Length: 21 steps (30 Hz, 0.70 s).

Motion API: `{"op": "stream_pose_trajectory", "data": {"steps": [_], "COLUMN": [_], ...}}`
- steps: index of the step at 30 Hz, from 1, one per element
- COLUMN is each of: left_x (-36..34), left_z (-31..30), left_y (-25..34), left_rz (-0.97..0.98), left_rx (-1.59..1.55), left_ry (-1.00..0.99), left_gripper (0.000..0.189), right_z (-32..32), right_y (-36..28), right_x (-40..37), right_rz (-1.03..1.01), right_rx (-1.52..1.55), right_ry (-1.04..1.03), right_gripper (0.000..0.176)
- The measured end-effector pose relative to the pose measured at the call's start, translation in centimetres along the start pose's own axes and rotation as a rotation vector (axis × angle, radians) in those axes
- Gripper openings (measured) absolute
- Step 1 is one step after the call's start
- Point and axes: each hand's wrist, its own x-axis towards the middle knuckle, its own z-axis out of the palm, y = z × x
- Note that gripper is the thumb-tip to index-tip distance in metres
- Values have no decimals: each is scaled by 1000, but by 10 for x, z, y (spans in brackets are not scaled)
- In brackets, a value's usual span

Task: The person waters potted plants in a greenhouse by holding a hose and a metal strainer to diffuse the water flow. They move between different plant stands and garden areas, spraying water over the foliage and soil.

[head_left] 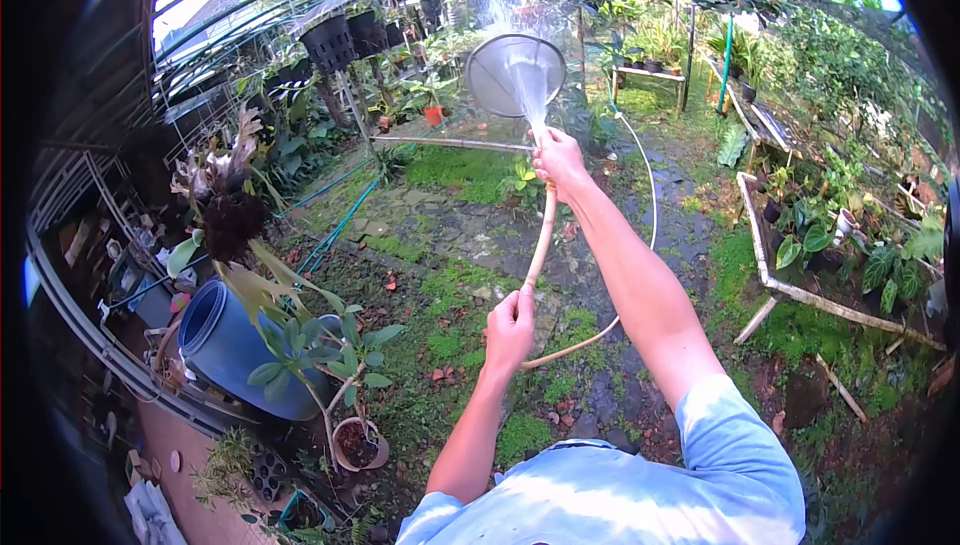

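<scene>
A tan garden hose (544, 237) runs up through both hands in the middle of the view. Near its upper end my right hand (560, 161) is closed round it, with the arm stretched forward. Lower down, my left hand (511, 327) grips the same hose. Water (530, 85) shoots from the hose end and breaks into spray at the top. Behind the jet is a grey round disc (487, 73) with a dark rim, and the water overlaps it in this view. Below my left hand the hose curves right, then back across the ground.
A blue barrel (222, 350) leans at the left beside a potted plant (360, 445). Low benches with plants (800, 290) line the right side. Black hanging pots (330, 43) and an orange pot (433, 115) are farther back. Mossy paving (450, 185) covers the ground.
</scene>
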Motion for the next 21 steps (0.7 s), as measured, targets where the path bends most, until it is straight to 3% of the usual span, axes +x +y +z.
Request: {"op": "stream_pose_trajectory", "data": {"steps": [8,14,21], "left_x": [24,26,35], "left_z": [-15,-18,-15], "left_y": [40,38,60], "left_rz": [67,75,85], "left_rx": [16,49,33], "left_ry": [38,38,-38], "left_gripper": [45,44,42], "right_z": [0,2,-19], "right_y": [-20,-16,-24], "right_x": [36,37,65], "right_rz": [22,51,95], "right_rx": [59,65,-46], "right_ry": [42,103,-5], "right_gripper": [16,17,16]}}
